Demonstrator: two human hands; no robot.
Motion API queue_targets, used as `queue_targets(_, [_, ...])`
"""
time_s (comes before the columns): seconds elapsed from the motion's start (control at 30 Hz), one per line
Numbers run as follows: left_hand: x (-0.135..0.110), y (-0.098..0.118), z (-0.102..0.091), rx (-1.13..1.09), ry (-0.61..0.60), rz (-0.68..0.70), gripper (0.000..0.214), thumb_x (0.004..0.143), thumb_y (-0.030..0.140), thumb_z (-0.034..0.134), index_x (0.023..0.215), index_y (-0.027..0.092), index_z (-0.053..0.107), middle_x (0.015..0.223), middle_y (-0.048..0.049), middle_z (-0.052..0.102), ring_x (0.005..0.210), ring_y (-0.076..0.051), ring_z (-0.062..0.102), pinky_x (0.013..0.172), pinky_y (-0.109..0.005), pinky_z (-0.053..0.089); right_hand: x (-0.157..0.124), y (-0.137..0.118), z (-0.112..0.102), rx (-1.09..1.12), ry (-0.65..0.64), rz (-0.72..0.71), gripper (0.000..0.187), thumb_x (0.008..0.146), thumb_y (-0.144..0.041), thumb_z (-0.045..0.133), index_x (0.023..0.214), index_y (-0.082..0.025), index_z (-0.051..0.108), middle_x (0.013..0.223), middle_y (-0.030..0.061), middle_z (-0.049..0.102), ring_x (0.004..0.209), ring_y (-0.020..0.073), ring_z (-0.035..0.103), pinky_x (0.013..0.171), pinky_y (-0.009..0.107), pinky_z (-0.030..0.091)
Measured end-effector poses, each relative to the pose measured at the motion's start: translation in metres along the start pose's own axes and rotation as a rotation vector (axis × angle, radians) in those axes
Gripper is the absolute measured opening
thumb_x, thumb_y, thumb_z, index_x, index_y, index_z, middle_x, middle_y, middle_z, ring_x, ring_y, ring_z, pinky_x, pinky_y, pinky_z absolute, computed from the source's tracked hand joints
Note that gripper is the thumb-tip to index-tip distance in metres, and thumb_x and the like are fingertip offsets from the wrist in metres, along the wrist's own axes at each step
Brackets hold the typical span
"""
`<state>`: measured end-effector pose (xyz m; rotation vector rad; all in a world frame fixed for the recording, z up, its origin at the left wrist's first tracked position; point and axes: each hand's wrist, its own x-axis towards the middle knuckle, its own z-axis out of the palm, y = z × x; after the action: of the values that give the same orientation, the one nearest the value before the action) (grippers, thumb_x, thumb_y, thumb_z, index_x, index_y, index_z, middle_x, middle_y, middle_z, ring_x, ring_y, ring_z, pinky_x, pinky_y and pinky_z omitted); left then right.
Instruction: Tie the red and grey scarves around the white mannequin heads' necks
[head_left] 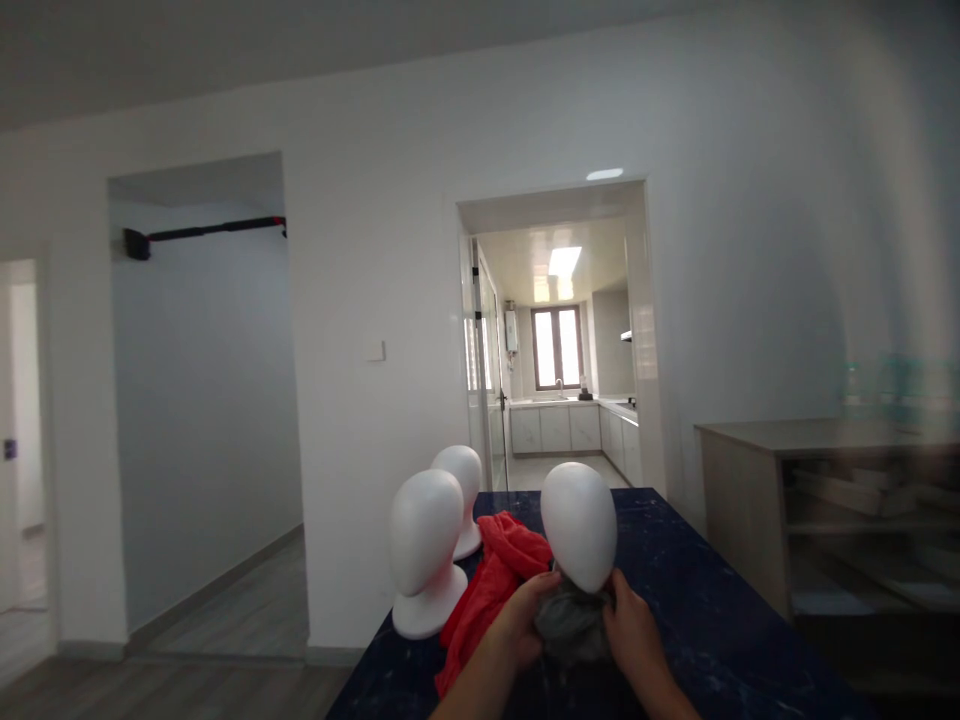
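Note:
A white foam mannequin head (579, 524) stands tilted toward me on the dark blue marbled table (697, 610). A grey cloth (571, 625) is bunched under it at the neck. My left hand (521, 618) grips the grey cloth on its left side, fingers curled. My right hand (636, 628) grips the cloth on its right side, also closed. A red cloth (491, 585) lies crumpled just left of my left hand.
Two more white mannequin heads, a near one (424, 550) and a far one (461, 482), stand at the table's left edge. A wooden shelf unit (832, 510) is at the right. Doorways open ahead to a kitchen (559, 400) and a room at left.

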<state>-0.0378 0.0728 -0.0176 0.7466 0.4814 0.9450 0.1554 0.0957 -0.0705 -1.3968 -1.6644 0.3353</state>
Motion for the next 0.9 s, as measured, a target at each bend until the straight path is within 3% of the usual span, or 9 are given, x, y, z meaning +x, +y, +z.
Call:
queue_targets(0.07, [-0.009, 0.013, 0.000, -0.006, -0.041, -0.035, 0.039, 0.093, 0.034, 0.064, 0.118, 0.005, 0.069, 0.102, -0.0161, 0.080, 0.109, -0.031, 0.075, 0.102, -0.041, 0.054, 0.001, 0.001, 0.001, -0.009, -0.007, -0.002, 0.038, 0.086, -0.002, 0.041, 0.114, -0.022, 0.057, 0.110, 0.0099, 0.079, 0.098, 0.0217, 0.074, 0.074, 0.027, 0.043])
queue_targets(0.17, [-0.018, 0.019, 0.001, -0.064, -0.089, 0.036, 0.042, 0.097, 0.038, 0.061, 0.124, 0.006, 0.067, 0.101, -0.0142, 0.081, 0.101, -0.027, 0.077, 0.099, -0.037, 0.056, 0.001, 0.001, 0.002, 0.004, -0.003, -0.012, 0.041, 0.086, -0.002, 0.040, 0.116, -0.023, 0.058, 0.110, 0.0101, 0.079, 0.097, 0.0217, 0.075, 0.074, 0.027, 0.043])
queue_targets(0.23, [-0.021, 0.013, 0.003, -0.116, -0.107, 0.089, 0.039, 0.098, 0.036, 0.061, 0.123, 0.007, 0.068, 0.103, -0.0139, 0.081, 0.099, -0.025, 0.078, 0.098, -0.034, 0.056, 0.001, 0.002, 0.003, 0.007, 0.004, -0.014, 0.043, 0.086, -0.002, 0.039, 0.118, -0.023, 0.059, 0.108, 0.0099, 0.079, 0.097, 0.0219, 0.075, 0.074, 0.027, 0.043])
queue_targets(0.37, [-0.023, -0.006, 0.009, -0.229, -0.020, 0.184, 0.022, 0.096, 0.028, 0.065, 0.108, 0.011, 0.073, 0.093, -0.0087, 0.081, 0.083, -0.018, 0.076, 0.088, -0.028, 0.056, 0.001, 0.007, 0.004, -0.013, -0.017, -0.012, 0.036, 0.088, -0.005, 0.040, 0.113, -0.023, 0.059, 0.102, 0.0088, 0.078, 0.095, 0.0218, 0.075, 0.071, 0.027, 0.042])
queue_targets(0.47, [-0.030, -0.010, 0.011, -0.196, -0.068, 0.248, 0.022, 0.096, 0.031, 0.066, 0.108, 0.014, 0.072, 0.091, -0.0068, 0.078, 0.082, -0.018, 0.074, 0.084, -0.030, 0.055, 0.000, 0.011, 0.006, -0.027, -0.023, -0.021, 0.032, 0.090, -0.006, 0.039, 0.109, -0.023, 0.058, 0.100, 0.0086, 0.078, 0.092, 0.0219, 0.075, 0.069, 0.027, 0.041])
queue_targets(0.63, [-0.048, 0.005, 0.010, -0.081, -0.162, 0.209, 0.027, 0.093, 0.021, 0.068, 0.119, 0.016, 0.069, 0.093, -0.0062, 0.075, 0.082, -0.017, 0.071, 0.079, -0.028, 0.053, 0.003, 0.017, 0.010, -0.022, -0.022, -0.027, 0.037, 0.085, -0.002, 0.038, 0.108, -0.023, 0.058, 0.099, 0.0090, 0.078, 0.095, 0.0210, 0.075, 0.073, 0.025, 0.043])
queue_targets(0.8, [-0.050, 0.020, 0.020, -0.362, -0.131, 0.171, 0.031, 0.096, 0.038, 0.063, 0.114, 0.013, 0.070, 0.096, -0.0084, 0.077, 0.072, -0.012, 0.071, 0.071, -0.021, 0.055, 0.005, 0.019, 0.012, 0.016, -0.018, -0.036, 0.033, 0.084, -0.002, 0.038, 0.100, -0.025, 0.056, 0.098, 0.0082, 0.077, 0.102, 0.0210, 0.074, 0.079, 0.024, 0.045])
queue_targets(0.9, [-0.050, 0.017, 0.031, -0.438, -0.054, 0.204, 0.025, 0.097, 0.035, 0.061, 0.102, 0.013, 0.072, 0.090, -0.0071, 0.079, 0.069, -0.012, 0.072, 0.069, -0.021, 0.056, 0.005, 0.019, 0.012, 0.047, -0.018, -0.048, 0.032, 0.082, -0.001, 0.040, 0.097, -0.025, 0.055, 0.100, 0.0072, 0.077, 0.100, 0.0201, 0.074, 0.079, 0.024, 0.046])
